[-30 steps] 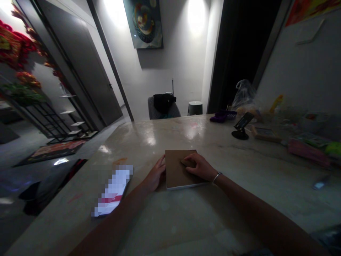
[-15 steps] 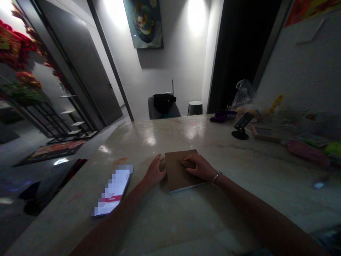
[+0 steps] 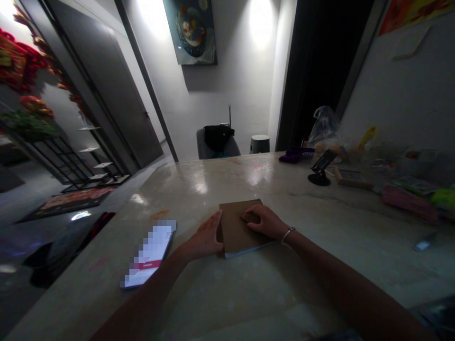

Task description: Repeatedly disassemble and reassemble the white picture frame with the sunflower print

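At the far left, a red hanging decoration (image 3: 17, 61) is cut by the edge of the view, its details blurred. Below it, a dark bundle (image 3: 64, 253) is too dim to identify. A phone (image 3: 151, 253) lies on the near left; its screen is pixelated, so the content is unreadable, and its lower right side runs close beside the left forearm. On the wall, a painting (image 3: 194, 31) is cropped at the top.

The left hand (image 3: 205, 238) is spread, thumb apart from the stretched fingers, against the left edge of a brown-covered booklet (image 3: 234, 237). The booklet lies flat on the pale table (image 3: 245, 289), in the middle between the hands; its right part is hidden under the right hand (image 3: 265, 221). That hand rests on the cover with fingers curled; whether they pinch anything cannot be told, as the dark patch at the fingertips could be shadow. A bracelet (image 3: 288, 234) circles the right wrist.

Farther right, a black stand (image 3: 322, 166) rises near a clear plastic bag (image 3: 324, 125) whose contents are indistinct. Beyond, a pink item (image 3: 408, 203) is smeared by blur, and a dark object (image 3: 439, 315) is cut off low at the right edge.
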`<state>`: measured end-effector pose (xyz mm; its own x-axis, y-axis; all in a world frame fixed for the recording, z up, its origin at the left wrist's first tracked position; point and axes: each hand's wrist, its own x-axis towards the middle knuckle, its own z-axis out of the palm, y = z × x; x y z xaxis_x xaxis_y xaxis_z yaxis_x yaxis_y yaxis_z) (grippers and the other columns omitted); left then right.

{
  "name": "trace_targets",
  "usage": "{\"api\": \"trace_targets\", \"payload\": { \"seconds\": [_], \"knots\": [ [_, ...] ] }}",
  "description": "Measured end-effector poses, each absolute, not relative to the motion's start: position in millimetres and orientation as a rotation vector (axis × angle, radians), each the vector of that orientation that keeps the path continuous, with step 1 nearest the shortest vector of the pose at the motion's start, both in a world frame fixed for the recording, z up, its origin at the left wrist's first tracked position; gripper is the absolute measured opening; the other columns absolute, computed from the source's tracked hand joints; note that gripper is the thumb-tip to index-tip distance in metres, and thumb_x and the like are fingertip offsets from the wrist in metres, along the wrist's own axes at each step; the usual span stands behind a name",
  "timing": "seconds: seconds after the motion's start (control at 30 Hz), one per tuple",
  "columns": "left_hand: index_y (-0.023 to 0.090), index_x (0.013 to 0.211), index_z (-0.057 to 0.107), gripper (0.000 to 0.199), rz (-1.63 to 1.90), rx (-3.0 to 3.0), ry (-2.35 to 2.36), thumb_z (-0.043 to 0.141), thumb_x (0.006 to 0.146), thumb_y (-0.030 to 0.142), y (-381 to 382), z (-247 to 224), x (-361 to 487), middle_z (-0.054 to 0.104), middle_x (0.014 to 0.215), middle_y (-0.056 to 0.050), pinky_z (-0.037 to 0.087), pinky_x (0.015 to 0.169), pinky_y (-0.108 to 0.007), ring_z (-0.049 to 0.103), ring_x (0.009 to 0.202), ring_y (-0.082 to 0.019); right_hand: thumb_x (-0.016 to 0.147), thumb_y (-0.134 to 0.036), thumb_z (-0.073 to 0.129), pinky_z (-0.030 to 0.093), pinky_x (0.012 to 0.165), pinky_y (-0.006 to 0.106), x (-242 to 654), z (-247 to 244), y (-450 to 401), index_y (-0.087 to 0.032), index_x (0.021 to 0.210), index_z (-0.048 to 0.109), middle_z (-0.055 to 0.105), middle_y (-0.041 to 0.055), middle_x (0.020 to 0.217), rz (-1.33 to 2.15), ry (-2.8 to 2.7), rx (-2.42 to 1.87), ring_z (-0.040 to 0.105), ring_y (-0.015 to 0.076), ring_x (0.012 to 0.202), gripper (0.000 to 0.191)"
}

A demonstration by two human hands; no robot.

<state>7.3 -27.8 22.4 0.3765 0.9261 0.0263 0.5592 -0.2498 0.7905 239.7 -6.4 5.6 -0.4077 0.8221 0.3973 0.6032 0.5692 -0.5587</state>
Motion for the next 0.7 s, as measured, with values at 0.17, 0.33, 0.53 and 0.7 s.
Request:
{"api": "trace_targets", "payload": {
  "seconds": [0.17,0.33,0.53,0.7],
  "knots": [
    [0.021,0.131,0.032,0.099,0.725,1.872,1.203,0.077,0.043,0.029,-27,19,7,0.028,0.139,-0.013,0.011,0.105,-0.045,0.023,0.127,-0.035,0.066,-0.018,0.063,0.04,0.082,0.034,239,5,-6,-0.019,0.098,0.059,0.061,0.0059,0.097,0.455,-2.149,-1.12,0.054,0.019,0.09,0.032],
    [0.021,0.135,0.022,0.114,0.519,2.013,1.206,0.079,0.038,0.039,-34,22,9,0.018,0.143,-0.015,0.009,0.103,-0.046,0.013,0.13,-0.036,0.067,-0.02,0.062,0.039,0.083,0.034,239,4,-5,-0.019,0.099,0.059,0.06,0.0061,0.098,0.46,-2.143,-1.119,0.054,0.0188,0.091,0.033],
    [0.021,0.134,0.026,0.111,0.55,1.959,1.221,0.079,0.038,0.036,-37,27,12,0.022,0.142,-0.015,0.008,0.103,-0.048,0.016,0.128,-0.037,0.067,-0.021,0.062,0.04,0.081,0.033,240,4,-5,-0.019,0.099,0.059,0.061,0.0062,0.098,0.45,-2.128,-1.134,0.055,0.0184,0.09,0.032],
    [0.021,0.129,0.036,0.093,0.755,1.888,1.191,0.071,0.043,0.015,-31,24,14,0.035,0.136,-0.012,0.013,0.103,-0.044,0.028,0.124,-0.032,0.067,-0.021,0.062,0.04,0.08,0.033,239,6,-7,-0.02,0.098,0.059,0.062,0.0054,0.097,0.43,-2.121,-1.139,0.055,0.0186,0.089,0.031]
  ]
}}
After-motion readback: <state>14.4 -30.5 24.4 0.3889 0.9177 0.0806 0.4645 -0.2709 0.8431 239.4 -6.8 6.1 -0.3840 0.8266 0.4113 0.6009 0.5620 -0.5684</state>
